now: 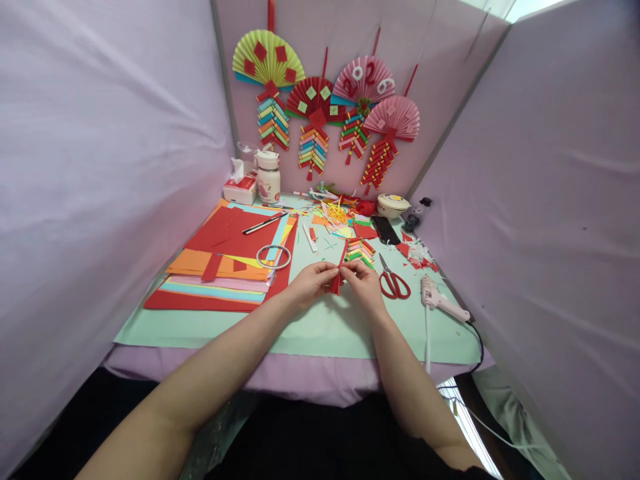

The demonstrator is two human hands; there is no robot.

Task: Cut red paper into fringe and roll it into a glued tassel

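Between my two hands, above the pale green sheet on the table, is a narrow red paper strip (335,285), its lower end looking fringed. My left hand (314,281) pinches it from the left with thumb and fingertips. From the right, my right hand (361,283) pinches the same strip, its fingertips close to the left ones. Just beyond the right hand lies a string of rolled paper firecrackers (361,252) in red, orange, green and pink, partly covered by that hand. Red-handled scissors (394,283) rest to the right of it, blades pointing away.
Stacked coloured paper (220,293) lies left, under a silver ring (273,266) and a dark cutter (265,223). A glue gun (443,300) with its cord sits right, near a phone (385,230). Paper scraps (335,212), a bottle (269,179) and hanging fans (269,60) are behind.
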